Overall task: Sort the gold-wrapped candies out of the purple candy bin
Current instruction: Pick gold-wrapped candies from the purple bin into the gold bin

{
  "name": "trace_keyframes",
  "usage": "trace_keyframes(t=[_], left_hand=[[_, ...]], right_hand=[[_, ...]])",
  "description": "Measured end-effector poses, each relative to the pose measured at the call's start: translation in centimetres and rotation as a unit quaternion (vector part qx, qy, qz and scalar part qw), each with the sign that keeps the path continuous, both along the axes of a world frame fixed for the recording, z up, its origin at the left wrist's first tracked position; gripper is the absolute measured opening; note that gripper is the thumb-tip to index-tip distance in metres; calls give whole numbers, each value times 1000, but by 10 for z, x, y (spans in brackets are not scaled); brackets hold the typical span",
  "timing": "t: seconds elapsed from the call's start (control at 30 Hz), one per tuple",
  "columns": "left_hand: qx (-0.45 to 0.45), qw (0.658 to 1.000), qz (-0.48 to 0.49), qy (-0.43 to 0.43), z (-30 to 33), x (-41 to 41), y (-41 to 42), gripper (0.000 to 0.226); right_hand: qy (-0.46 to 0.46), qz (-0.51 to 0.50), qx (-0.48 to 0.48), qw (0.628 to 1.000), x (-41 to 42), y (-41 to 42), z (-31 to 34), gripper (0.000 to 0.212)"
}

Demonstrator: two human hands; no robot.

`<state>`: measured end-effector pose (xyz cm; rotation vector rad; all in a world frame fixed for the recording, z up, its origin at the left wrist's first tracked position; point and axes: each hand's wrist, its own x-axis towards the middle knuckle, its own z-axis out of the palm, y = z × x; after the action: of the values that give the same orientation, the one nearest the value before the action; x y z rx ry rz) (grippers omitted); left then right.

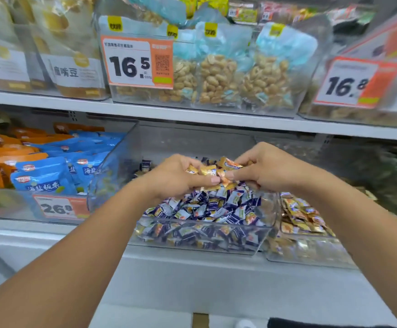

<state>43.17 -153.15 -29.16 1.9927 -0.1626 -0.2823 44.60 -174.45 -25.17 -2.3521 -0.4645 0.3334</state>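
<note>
Gold-wrapped candies [212, 172] sit bunched between your two hands at frame centre, just above the purple candy bin [202, 242]. Shiny gold foil with orange-white print, crinkled, twisted at the ends. They lie in a jumble — the topmost one has its long axis running roughly left-right, tilted slightly down to the right; the others are too overlapped to call.

Your left hand [176, 179] comes in from lower left, back of hand toward the camera, fingers curled around several gold pieces, thumb [207, 181] pressing flat across them toward the right. Your right hand [267, 170] comes in from lower right, knuckles up, fingers curled in, fingertips pinching the gold pile from the right side. Both thumbs nearly meet at the centre. Both forearms are bare and angle up and inward from the bottom corners.

Purple bin: clear plastic, on the lower shelf, heaped with purple-and-white wrapped candies [216, 209], small orange print on them. Just beside it on the right — a second clear bin of gold candies [303, 214]. Left of it, a bin of blue and orange pouches [43, 178] with a 26.8 price tag [58, 208]. Upper shelf: bagged peanuts [218, 76] behind a 16.5 price tag [137, 62]; a blurred 16.8 price tag [351, 84] at upper right.
</note>
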Motion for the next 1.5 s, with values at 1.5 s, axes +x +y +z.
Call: trace_keyframes(t=[1.5], left_hand=[[207, 901, -134, -356, -4, 44, -176, 38]], right_hand=[[77, -337, 331, 878, -24, -226, -38, 38]])
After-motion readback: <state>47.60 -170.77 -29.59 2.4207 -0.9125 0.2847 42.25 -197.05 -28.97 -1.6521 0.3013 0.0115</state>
